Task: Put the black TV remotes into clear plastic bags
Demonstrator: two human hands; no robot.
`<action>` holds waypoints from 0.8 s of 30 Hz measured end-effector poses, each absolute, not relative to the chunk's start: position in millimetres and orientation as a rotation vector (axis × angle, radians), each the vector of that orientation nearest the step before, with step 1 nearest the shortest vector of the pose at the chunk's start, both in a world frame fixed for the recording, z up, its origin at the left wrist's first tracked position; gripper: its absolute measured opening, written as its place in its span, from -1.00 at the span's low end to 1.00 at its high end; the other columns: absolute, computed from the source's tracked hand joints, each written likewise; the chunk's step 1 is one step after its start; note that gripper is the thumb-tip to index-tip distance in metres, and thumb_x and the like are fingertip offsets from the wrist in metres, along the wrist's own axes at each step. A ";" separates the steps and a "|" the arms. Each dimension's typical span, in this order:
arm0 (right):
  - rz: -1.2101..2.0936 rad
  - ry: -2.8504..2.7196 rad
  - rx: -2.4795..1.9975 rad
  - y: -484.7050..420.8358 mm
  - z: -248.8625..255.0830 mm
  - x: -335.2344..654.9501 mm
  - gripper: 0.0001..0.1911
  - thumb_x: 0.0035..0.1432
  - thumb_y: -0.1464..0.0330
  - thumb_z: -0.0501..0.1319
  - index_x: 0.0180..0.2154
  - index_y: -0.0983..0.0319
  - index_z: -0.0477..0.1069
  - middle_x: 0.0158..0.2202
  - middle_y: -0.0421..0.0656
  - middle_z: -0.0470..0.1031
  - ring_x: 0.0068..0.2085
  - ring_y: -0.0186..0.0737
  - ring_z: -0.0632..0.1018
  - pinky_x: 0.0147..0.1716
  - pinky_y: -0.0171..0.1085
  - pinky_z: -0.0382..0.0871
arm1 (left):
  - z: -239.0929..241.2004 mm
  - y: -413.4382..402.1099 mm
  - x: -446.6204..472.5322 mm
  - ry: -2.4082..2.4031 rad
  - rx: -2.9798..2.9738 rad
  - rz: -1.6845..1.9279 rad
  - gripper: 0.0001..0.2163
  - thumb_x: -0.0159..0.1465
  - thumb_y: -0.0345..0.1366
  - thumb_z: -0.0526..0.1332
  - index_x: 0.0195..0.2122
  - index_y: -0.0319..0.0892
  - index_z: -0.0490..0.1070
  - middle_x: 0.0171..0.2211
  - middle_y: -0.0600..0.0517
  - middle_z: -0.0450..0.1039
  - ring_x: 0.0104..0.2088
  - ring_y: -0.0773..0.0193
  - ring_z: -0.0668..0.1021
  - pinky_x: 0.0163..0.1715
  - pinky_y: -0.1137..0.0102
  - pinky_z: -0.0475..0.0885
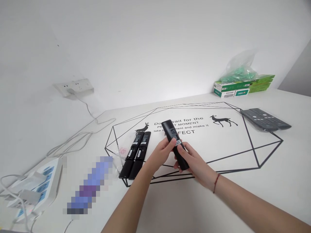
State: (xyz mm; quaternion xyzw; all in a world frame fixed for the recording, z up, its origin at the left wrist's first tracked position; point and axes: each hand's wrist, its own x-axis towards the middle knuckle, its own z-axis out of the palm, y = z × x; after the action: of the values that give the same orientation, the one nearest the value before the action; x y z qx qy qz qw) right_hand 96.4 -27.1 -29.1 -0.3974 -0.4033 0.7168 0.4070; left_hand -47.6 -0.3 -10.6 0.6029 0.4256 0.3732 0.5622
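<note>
Both my hands hold one slim black remote (171,131) above the white table, its back side up with a small label showing. My left hand (160,153) grips its middle from the left, thumb on top. My right hand (194,163) wraps round its near end from the right, thumb pressed on the back. Two more black remotes (135,154) lie side by side on the table just left of my hands.
Several dark remotes (264,119) lie at the right. A green box (243,85) with a plastic bag on it stands at the back right. A power strip (36,187) with cables sits at the left; a wall socket (74,86) above it. A blurred-out object (89,186) lies near.
</note>
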 end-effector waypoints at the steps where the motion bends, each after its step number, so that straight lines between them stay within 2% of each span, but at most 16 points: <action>1: 1.838 -1.035 -1.003 -26.2 -29.4 96.8 -0.53 0.07 -0.09 0.16 -0.21 0.14 0.29 -0.40 -0.24 0.38 -0.45 -0.30 0.52 -0.55 -0.35 0.34 | -10.7 0.1 -47.4 0.993 1.409 0.896 -0.61 0.27 0.01 0.08 -0.09 -0.19 0.42 -0.38 -0.04 0.46 -0.51 0.29 0.45 -0.42 0.31 0.41; 5: 1.911 -1.072 -1.005 -24.4 -32.4 96.7 -0.49 0.11 -0.10 0.11 -0.26 0.22 0.32 -0.40 -0.16 0.43 -0.50 -0.27 0.56 -0.60 -0.35 0.38 | -10.6 2.3 -46.2 0.975 1.375 1.045 -0.64 0.27 -0.05 0.12 -0.06 -0.20 0.39 -0.21 -0.10 0.48 -0.31 0.25 0.50 -0.23 0.31 0.41; 7: 1.863 -1.093 -0.984 -25.2 -33.8 95.6 -0.52 0.13 -0.08 0.11 -0.23 0.22 0.32 -0.42 -0.18 0.44 -0.55 -0.29 0.55 -0.62 -0.36 0.37 | -9.5 2.7 -45.9 0.967 1.379 1.059 -0.64 0.27 -0.05 0.12 -0.07 -0.20 0.38 -0.19 -0.09 0.48 -0.27 0.25 0.49 -0.16 0.29 0.40; 12: 1.813 -1.132 -0.945 -28.0 -35.1 94.4 -0.55 0.17 -0.04 0.09 -0.14 0.20 0.30 -0.43 -0.20 0.43 -0.58 -0.28 0.56 -0.66 -0.38 0.36 | -5.3 1.9 -46.4 1.003 1.414 0.969 -0.70 0.27 -0.05 0.11 -0.22 -0.20 0.37 -0.35 0.03 0.40 -0.35 0.33 0.44 -0.21 0.33 0.39; 18: 1.813 -1.143 -0.971 -29.0 -31.9 94.9 -0.57 0.19 -0.01 0.09 -0.14 0.20 0.32 -0.42 -0.20 0.45 -0.61 -0.30 0.55 -0.68 -0.40 0.35 | -6.1 3.4 -46.9 1.031 1.405 1.000 -0.73 0.25 -0.08 0.14 -0.22 -0.21 0.35 -0.37 0.05 0.37 -0.33 0.34 0.43 -0.20 0.34 0.39; 24: 1.882 -1.030 -1.033 -27.9 -31.1 93.5 -0.56 0.16 0.02 0.16 -0.08 0.20 0.33 -0.37 -0.14 0.49 -0.48 -0.32 0.55 -0.47 -0.35 0.48 | -10.3 6.2 -47.4 1.093 1.432 1.199 -0.74 0.25 -0.10 0.14 -0.17 -0.18 0.36 -0.32 0.04 0.41 -0.29 0.32 0.45 -0.24 0.39 0.41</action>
State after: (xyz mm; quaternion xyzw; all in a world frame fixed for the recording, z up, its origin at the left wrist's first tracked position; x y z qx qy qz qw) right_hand 93.5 -27.9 -31.1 -0.4028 -0.4015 0.7341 0.3711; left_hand -47.4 6.2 -10.3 0.5842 0.4460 0.4893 0.4694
